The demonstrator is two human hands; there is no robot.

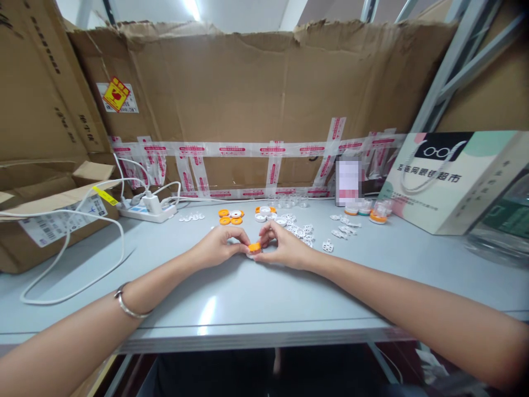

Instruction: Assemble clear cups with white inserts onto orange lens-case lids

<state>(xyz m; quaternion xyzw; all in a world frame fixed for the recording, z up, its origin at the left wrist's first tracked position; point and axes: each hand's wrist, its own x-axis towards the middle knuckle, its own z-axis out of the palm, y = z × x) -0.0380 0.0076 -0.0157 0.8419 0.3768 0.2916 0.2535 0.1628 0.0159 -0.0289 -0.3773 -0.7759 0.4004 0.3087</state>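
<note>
Between my two hands is a small round orange-and-white plastic piece (254, 248), just above or on the grey tabletop. My left hand (221, 245) pinches its left side with thumb and fingers. From the right, my right hand (285, 246) grips the same piece, thumb in front and fingers curled behind. Beyond the left hand lie several flat orange rings (224, 221). White round parts (278, 220) and an orange ring sit behind the right hand. Several white perforated discs (328, 246) are scattered to its right.
A power strip (152, 209) with white cables and an open cardboard box (53, 220) stand at left. Orange-based clear pieces (378, 216) sit at right by a paper bag (438, 182) and a large clear plastic container (504, 220). A taped cardboard sheet (256, 88) walls the back.
</note>
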